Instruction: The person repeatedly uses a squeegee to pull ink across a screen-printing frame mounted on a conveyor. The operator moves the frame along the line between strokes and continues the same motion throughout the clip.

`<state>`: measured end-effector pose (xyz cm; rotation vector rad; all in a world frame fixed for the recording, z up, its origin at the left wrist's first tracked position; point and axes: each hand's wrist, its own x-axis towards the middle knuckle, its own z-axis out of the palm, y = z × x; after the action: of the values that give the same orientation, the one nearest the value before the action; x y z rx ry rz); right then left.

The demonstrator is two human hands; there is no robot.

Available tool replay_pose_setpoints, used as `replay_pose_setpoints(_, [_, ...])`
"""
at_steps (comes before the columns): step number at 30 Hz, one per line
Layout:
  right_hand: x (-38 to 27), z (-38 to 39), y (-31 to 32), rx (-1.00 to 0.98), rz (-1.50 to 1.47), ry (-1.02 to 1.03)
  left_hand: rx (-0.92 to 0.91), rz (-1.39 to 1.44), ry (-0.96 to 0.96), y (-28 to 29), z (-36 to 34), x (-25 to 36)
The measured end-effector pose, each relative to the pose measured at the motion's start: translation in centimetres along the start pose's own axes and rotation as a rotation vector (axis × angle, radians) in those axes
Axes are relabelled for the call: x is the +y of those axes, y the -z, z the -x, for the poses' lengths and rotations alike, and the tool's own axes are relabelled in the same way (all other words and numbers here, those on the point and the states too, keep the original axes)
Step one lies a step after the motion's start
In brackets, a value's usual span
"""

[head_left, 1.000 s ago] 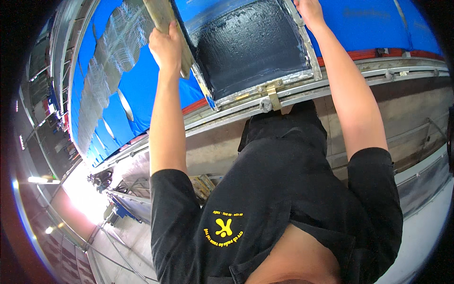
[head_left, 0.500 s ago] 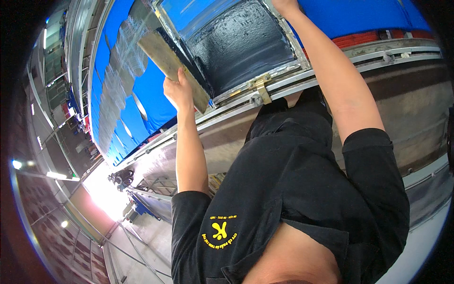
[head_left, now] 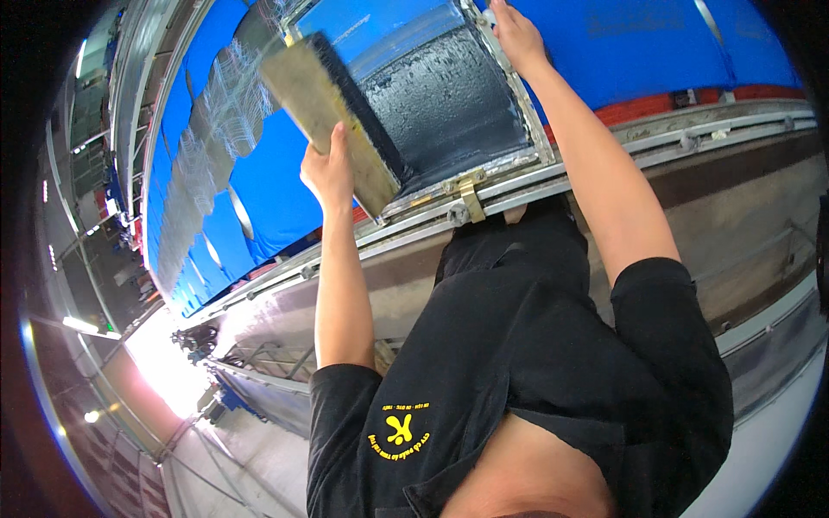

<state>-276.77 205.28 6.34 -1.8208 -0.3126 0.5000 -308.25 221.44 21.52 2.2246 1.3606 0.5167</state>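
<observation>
My left hand (head_left: 328, 173) is closed around a wide squeegee (head_left: 332, 108) with a worn, tan wooden handle and a black-coated far face. The squeegee stands tilted at the left side of a screen printing frame (head_left: 537, 138). Black ink (head_left: 453, 95) lies thick and glossy over the near part of the mesh, while the far part shows blue. On the frame's far right side my right hand (head_left: 518, 43) has its fingers closed over the edge; a small whitish piece shows beside the fingertips.
Blue fabric (head_left: 639, 52) lies on the long table to the right and left of the frame. A metal rail (head_left: 604, 168) runs along the table's near edge, with a brass-coloured bracket (head_left: 471, 198) on it. Grey, torn-looking sheeting (head_left: 207, 155) covers part of the left side.
The squeegee's broad wooden face has turned more into view, and its lower end has shifted slightly right. My right hand now shows more fully at the frame's right side.
</observation>
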Motion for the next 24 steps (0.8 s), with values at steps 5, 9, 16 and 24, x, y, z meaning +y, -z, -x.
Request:
replay_pose_setpoints(5, [0.0, 0.0, -0.4, 0.094, 0.166, 0.090, -0.211, -0.192, -0.246, -0.3, -5.4, 4.7])
replay_pose_setpoints(9, [-0.2, 0.2, -0.4, 0.044, 0.125, -0.009, -0.307, -0.369, -0.507, -2.0, -9.1, 5.2])
replay_pose_setpoints(16, [-0.9, 1.0, -0.3, 0.013, -0.256, -0.160, -0.405, -0.445, -0.765, -5.9, -14.1, 3.8])
replay_pose_setpoints(24, [-1.8, 1.5, 0.0, -0.019, -0.293, -0.181, -0.422, -0.421, -0.724, -8.0, -15.5, 1.9])
